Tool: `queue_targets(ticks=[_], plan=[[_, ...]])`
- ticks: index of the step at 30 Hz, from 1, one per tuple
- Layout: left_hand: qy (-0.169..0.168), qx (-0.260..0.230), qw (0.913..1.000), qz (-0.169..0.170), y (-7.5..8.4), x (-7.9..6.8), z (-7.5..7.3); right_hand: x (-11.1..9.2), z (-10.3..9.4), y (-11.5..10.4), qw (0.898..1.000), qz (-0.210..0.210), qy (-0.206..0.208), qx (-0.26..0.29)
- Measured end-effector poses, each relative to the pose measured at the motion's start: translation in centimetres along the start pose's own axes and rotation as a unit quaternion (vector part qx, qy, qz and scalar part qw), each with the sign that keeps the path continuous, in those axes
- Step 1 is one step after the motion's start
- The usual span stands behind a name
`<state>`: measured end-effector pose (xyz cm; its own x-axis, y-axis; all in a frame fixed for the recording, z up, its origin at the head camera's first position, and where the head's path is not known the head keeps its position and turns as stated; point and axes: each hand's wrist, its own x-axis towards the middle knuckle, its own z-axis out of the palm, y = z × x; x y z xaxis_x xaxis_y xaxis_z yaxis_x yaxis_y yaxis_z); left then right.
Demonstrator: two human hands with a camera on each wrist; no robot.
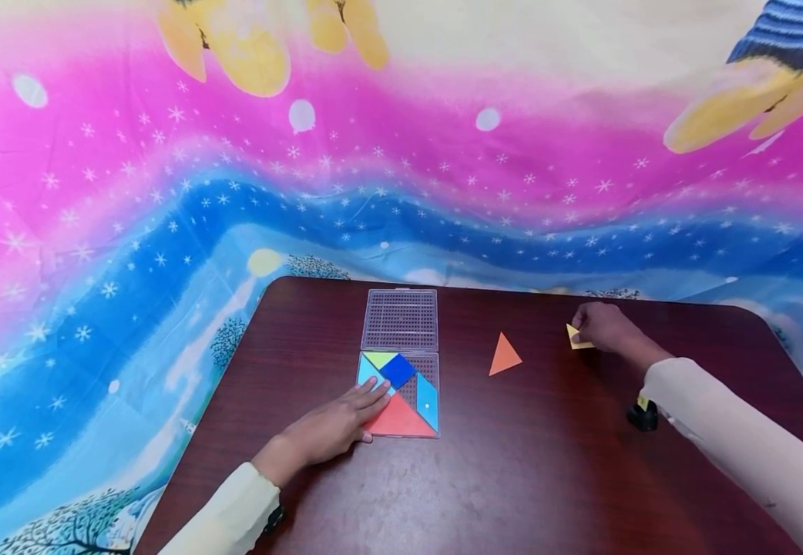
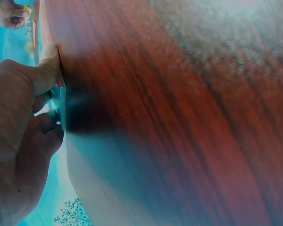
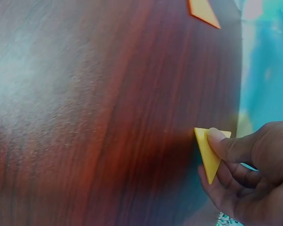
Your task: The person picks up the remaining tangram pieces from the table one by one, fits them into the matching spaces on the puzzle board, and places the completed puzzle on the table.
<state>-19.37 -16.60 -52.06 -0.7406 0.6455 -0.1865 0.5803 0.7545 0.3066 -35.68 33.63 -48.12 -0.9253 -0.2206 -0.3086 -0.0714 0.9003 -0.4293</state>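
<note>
Right wrist view. Item: yellow triangle tile (image 3: 208, 153), one, clamped between the thumb and fingers of my right hand (image 3: 254, 174), corners jutting free; whether it touches the table (image 3: 108, 94), I cannot tell.

Head view, location: right side of the table, well apart from the gridded tray (image 1: 429, 366).

Hazards, as I judge them:
1. Tile twisting or slipping; cause, a thin piece under a small pinch.
2. Orange triangle tile (image 1: 505, 357), loose between tile and tray, being knocked; cause, my right hand crossing too low.
3. Blue parallelogram (image 1: 427, 405) sliding out of line; cause, bare grid beside it.
4. Red triangle (image 1: 401, 420) or light-blue triangle (image 1: 368, 370) shifting; cause, uneven pressure from my left hand (image 1: 335, 420).

Pose: right arm reached far out, forearm slanting in from the right, fingertips drawn together. Left hand palm down, fingers extended and slightly apart over the tray's left side, pinching nothing that I can see.
</note>
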Motion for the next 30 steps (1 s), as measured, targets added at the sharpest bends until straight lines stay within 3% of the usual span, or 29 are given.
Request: queue_targets(ticks=[6,9,18,30], plan=[[-0.002,-0.004,1.0,-0.002,0.1,0.0,-0.2,-0.2,-1.3,0.0,0.999,0.003,-0.015,0.031],[-0.002,-0.003,1.0,-0.001,0.1,-0.1,-0.3,-0.4,-1.8,-0.5,0.997,0.008,-0.029,0.072],[0.001,-0.002,1.0,0.003,0.0,0.0,-0.1,-0.5,-2.0,-1.9,0.974,0.011,-0.063,0.216],[-0.004,-0.012,0.9999,-0.002,0.1,0.0,-0.2,-0.3,-1.0,-5.0,0.952,0.0,-0.077,0.297]])
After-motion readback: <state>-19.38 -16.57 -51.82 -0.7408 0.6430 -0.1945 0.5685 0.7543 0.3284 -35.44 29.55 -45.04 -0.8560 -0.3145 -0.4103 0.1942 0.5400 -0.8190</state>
